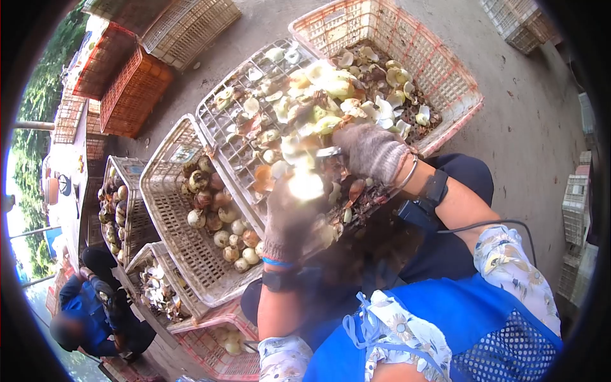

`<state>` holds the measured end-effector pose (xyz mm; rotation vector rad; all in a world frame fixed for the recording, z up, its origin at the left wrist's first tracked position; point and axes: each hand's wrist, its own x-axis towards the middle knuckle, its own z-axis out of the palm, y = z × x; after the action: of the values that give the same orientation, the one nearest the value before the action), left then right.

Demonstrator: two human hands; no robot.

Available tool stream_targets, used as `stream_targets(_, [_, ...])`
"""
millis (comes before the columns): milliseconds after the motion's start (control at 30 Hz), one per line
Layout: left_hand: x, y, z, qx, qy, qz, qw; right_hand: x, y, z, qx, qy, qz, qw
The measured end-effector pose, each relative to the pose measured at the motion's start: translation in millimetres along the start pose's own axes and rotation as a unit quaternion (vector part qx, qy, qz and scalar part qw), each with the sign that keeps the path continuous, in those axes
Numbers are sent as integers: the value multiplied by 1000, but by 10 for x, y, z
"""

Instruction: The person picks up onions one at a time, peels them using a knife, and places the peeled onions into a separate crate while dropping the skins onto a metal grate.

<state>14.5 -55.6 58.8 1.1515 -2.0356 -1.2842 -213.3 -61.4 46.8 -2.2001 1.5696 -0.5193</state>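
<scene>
My left hand, in a dirty knit glove and smeared by motion, is closed around a pale round onion that is washed out by glare. My right hand, gloved too, is a little farther right with its fingers wrapped round a small knife; a short piece of the knife's metal shows beside the fingers. Both hands are above a wire grid rack strewn with onion peels. Most of the knife is hidden by the glove.
Beyond the rack stands a plastic crate with peel scraps inside. To the left, another crate holds several onions. More crates include an orange one. A person in blue sits at the lower left. A black cable hangs by my right arm.
</scene>
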Motion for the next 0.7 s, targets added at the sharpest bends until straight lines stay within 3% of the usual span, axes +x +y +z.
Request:
stream_targets(67, [-17, 171, -103, 21, -38, -9, 999, 34, 113, -2, -34, -52, 194, 979])
stream_targets(100, [-49, 70, -136, 70, -17, 112, 991, 10, 26, 10, -33, 32, 170, 984])
stream_targets(133, [-34, 39, -125, 68, -6, 111, 991, -9, -44, -27, 11, 40, 176, 983])
stream_targets(200, [-12, -4, -116, 45, 0, 30, 999, 8, -250, -207, 115, 13, 219, 969])
stream_targets(233, [49, 500, -201, 279, -43, -127, 951, -10, -282, -173, 118, 11, 217, 969])
stream_targets(300, [32, 278, -169, 228, 52, -84, 969, 3, -311, -164, 338, 20, 206, 918])
stream_targets(333, [31, 155, -168, 200, 92, -65, 973, -2, -331, -159, 337, 18, 200, 920])
stream_targets(400, [35, -19, -185, 181, 129, -60, 973, -5, -429, -169, 464, -1, 160, 871])
stream_targets(467, [48, -146, -173, 182, 146, -63, 970, -54, -540, -164, 455, -29, 149, 877])
stream_targets(533, [68, -245, -153, 194, 142, -66, 968, -58, -484, 90, 387, -6, 88, 918])
stream_targets(600, [53, -372, -114, 194, 134, -70, 969, -110, -546, 114, 342, 12, 105, 934])
stream_targets(633, [39, -442, -102, 12, 161, -55, 985, -107, -594, 81, 376, -6, 135, 917])
stream_targets(667, [36, -459, -105, -170, 182, -39, 968, -104, -657, 38, 408, -23, 166, 897])
stream_targets(700, [50, -464, -100, -248, 179, -35, 951, -97, -740, -25, 435, -39, 173, 883])
